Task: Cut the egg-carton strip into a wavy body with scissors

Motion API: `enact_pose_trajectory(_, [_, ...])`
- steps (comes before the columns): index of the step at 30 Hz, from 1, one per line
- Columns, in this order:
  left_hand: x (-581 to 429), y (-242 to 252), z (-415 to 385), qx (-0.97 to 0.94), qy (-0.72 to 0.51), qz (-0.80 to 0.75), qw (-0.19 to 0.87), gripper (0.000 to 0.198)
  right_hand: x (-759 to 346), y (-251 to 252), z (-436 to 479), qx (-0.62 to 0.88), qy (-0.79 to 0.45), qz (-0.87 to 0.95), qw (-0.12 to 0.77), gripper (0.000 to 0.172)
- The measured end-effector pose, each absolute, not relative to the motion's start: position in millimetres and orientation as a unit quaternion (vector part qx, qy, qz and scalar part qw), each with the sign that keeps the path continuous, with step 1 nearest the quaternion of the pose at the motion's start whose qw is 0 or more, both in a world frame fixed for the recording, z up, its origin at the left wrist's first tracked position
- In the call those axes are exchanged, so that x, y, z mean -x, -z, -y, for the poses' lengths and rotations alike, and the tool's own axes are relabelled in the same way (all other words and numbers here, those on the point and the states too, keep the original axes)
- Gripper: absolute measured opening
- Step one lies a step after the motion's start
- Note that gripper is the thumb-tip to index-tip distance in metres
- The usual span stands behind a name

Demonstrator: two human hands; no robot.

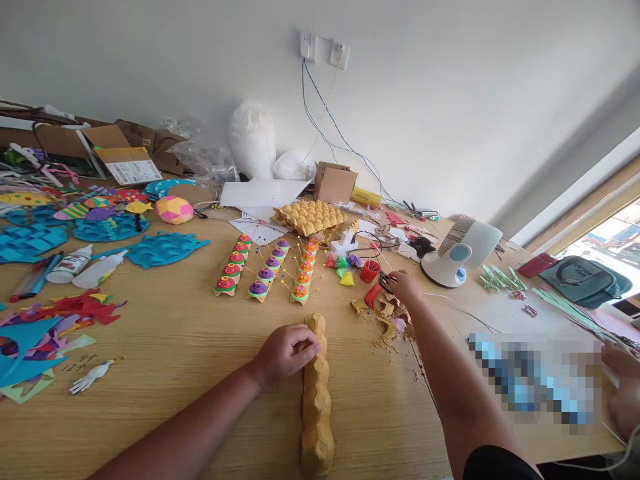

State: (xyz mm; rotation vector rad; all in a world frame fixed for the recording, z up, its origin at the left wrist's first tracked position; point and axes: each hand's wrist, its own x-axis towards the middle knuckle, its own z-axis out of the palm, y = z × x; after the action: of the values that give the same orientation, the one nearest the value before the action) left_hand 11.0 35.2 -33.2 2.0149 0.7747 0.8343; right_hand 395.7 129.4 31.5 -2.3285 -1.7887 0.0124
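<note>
A long strip of yellow-brown egg carton [317, 407], its bumps facing up, lies on the table in front of me. My left hand [287, 352] is closed, its curled fingers on the upper part of that strip. Further off to the right, my right hand [403, 287] has its fingers closed around the metal part of what look like red-handled scissors [371, 295]. Torn carton scraps [387, 327] and crumbs lie just below them. Beyond the strip stand three painted carton caterpillars: red [233, 265], purple [269, 270] and orange [304, 272], with pin-like feelers.
An uncut egg tray [313, 217] lies behind the caterpillars. A white fan [460, 250] stands at right. Blue paper fish [165, 249], glue bottles [70, 264] and paper scraps [65, 327] cover the left side. Another person's hand [623, 387] is at the right edge.
</note>
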Motion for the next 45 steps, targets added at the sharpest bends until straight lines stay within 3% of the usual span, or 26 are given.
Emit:
enact_pose_trajectory(5, [-11.6, 35.5, -34.6, -0.800, -0.330, -0.306, 0.397, 0.024, -341.4, -56.0, -63.3, 0.709, 0.001, 0.673, 0.210, 0.029])
enact_pose_trajectory(9, [-12.0, 34.1, -33.3, -0.797, -0.332, -0.305, 0.403, 0.024, -271.8, -65.3, 13.7, 0.617, -0.094, 0.730, 0.279, 0.026])
enact_pose_trajectory(12, [-11.5, 31.1, -30.6, -0.796, -0.335, -0.305, 0.402, 0.022, -233.9, -45.8, 40.7, 0.579, -0.143, 0.737, 0.319, 0.026])
enact_pose_trajectory(19, [-11.7, 28.8, -28.1, -0.812, -0.349, -0.297, 0.361, 0.017, -225.4, 18.2, 6.7, 0.549, -0.099, 0.689, 0.463, 0.014])
enact_pose_trajectory(26, [-13.7, 29.6, -27.4, -0.844, -0.332, -0.297, 0.297, 0.026, -220.2, 28.2, 4.2, 0.537, -0.183, 0.700, 0.435, 0.009])
enact_pose_trajectory(45, [-14.4, 35.1, -28.2, -0.851, -0.316, -0.299, 0.296, 0.042, -224.2, 27.8, 3.7, 0.560, -0.220, 0.697, 0.390, 0.016])
